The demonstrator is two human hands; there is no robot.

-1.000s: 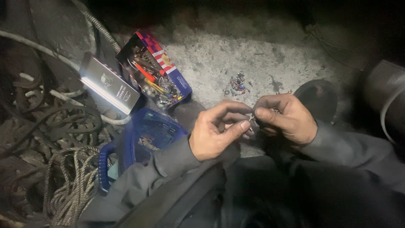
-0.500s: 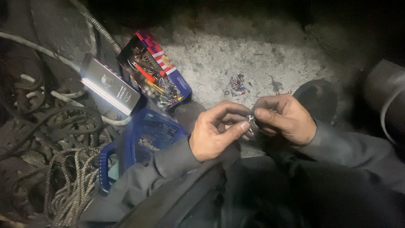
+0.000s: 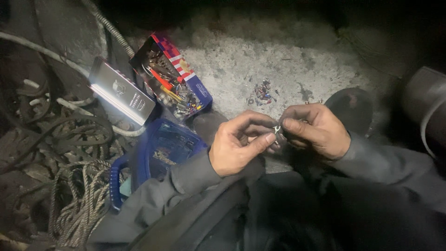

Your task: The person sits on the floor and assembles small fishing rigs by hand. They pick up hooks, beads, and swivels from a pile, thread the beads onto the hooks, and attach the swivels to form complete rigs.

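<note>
The fingers [image 3: 260, 141] of the left hand [image 3: 237, 148] are curled inward, and the thumb and the forefinger pinch a small shiny metal piece [image 3: 277, 128] at its left side. The right hand [image 3: 316, 130] meets it from the other side; its fingers are also nearly closed, and the thumb tip presses on the same piece. So the metal piece sits between both hands, in front of the person's body and above the grey, dusty floor [image 3: 278, 60]. What kind of piece it is, I cannot tell, because it is too small.

On the floor just beyond the hands lies a little heap of small parts [image 3: 263, 91]. To the left stands an open box [image 3: 171, 76] with red, white and blue sides, full of screws and small tools. Beside the box a flat lamp [image 3: 121, 96] shines. A blue plastic case [image 3: 162, 149] lies near the left sleeve, and ropes and cables [image 3: 69, 204] cover the ground at the far left.
</note>
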